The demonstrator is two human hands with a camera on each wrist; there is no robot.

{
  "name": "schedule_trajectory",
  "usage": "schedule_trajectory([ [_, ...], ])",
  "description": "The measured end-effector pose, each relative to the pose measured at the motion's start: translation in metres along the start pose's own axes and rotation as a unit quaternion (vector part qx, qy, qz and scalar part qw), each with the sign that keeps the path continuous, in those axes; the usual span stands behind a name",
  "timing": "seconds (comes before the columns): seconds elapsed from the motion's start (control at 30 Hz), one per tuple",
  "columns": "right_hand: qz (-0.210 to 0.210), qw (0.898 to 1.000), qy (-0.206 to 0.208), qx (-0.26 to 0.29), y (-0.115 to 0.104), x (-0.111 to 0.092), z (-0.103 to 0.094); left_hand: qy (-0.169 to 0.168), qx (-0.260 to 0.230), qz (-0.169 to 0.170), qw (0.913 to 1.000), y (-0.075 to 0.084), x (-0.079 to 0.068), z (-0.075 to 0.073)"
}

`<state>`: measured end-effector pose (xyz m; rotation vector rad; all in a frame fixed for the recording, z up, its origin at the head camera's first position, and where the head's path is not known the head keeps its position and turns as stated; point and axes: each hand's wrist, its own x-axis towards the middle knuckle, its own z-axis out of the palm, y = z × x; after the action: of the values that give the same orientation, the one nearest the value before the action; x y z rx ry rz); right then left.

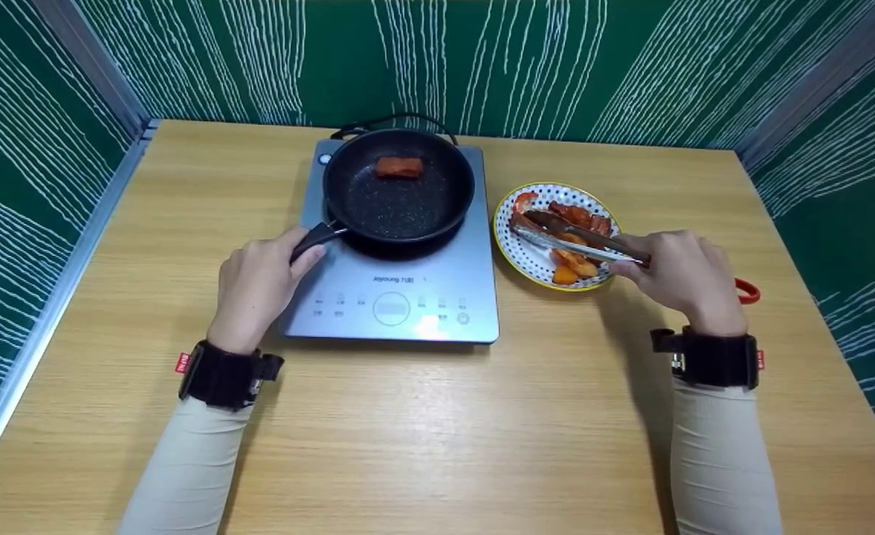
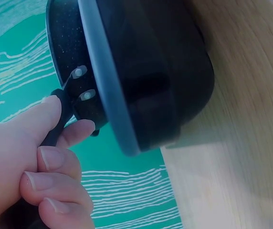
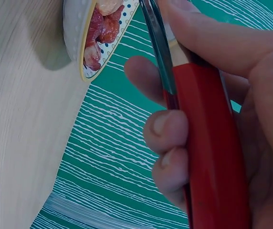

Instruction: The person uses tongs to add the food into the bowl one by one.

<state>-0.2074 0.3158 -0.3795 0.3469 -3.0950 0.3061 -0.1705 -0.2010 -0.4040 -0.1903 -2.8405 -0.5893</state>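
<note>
My left hand (image 1: pixel 257 288) grips the black handle (image 1: pixel 317 239) of a frying pan (image 1: pixel 400 212). One reddish-brown block of meat (image 1: pixel 399 168) lies toward the pan's far side. In my right hand (image 1: pixel 681 273) are metal tongs (image 1: pixel 608 251), with fingers wrapped around their red grip (image 3: pixel 208 143) in the right wrist view. The tong tips reach over a dotted plate (image 1: pixel 522 256) with a yellow rim, close to a shrimp (image 1: pixel 524 202) at its left. Reddish meat pieces (image 1: pixel 575 215) and orange chunks (image 1: pixel 572 269) share the plate. What lies between the tips I cannot tell.
Beneath the pan is a silver induction cooker (image 1: pixel 444 290), its cord (image 1: pixel 407 116) running behind. The plate stands on the wooden table (image 1: pixel 407 423) right of the cooker. Green panels (image 1: pixel 526 67) with white streaks enclose the back and sides.
</note>
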Motion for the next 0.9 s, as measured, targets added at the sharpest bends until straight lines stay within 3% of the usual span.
schedule_trajectory([
  [0.43,-0.021,0.999,0.022,-0.024,0.0031,-0.0003,0.0009,-0.016,0.000,-0.010,0.9998,0.0009,0.0010,-0.0005],
  [0.9,-0.018,0.998,0.054,0.005,0.0022,-0.0035,-0.0047,-0.006,-0.001,-0.006,1.0000,-0.0006,0.0004,0.0006],
])
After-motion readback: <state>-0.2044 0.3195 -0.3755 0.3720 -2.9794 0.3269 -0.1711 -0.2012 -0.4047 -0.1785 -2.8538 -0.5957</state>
